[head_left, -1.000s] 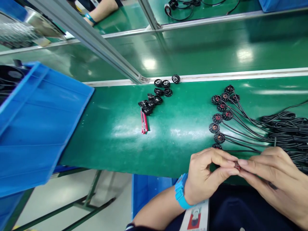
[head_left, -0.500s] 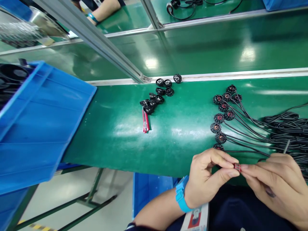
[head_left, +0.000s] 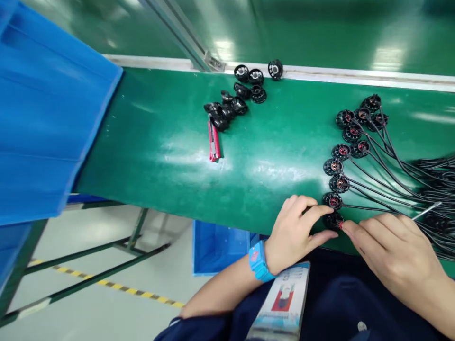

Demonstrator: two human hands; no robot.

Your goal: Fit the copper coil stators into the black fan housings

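Note:
My left hand, a blue band at its wrist, lies at the table's front edge. Its thumb and index finger grip a black round slotted part from either side. My right hand is closed, its fingertips pinching a small red piece against that round part. A thin metal rod sticks out from behind the right hand's knuckles; its other end is hidden. Just beyond lies a row of similar black round parts with red or copper centres, joined to black cables.
Cable bundles fill the table's right side. Loose black round parts and a red utility knife lie mid-table. A large blue bin stands left; another blue bin sits below the edge. A metal post rises behind.
Both hands have moved left and slightly away from my body, carrying the small red piece to the round part. My left fingers have shifted from the piece onto that part. The view has tilted down.

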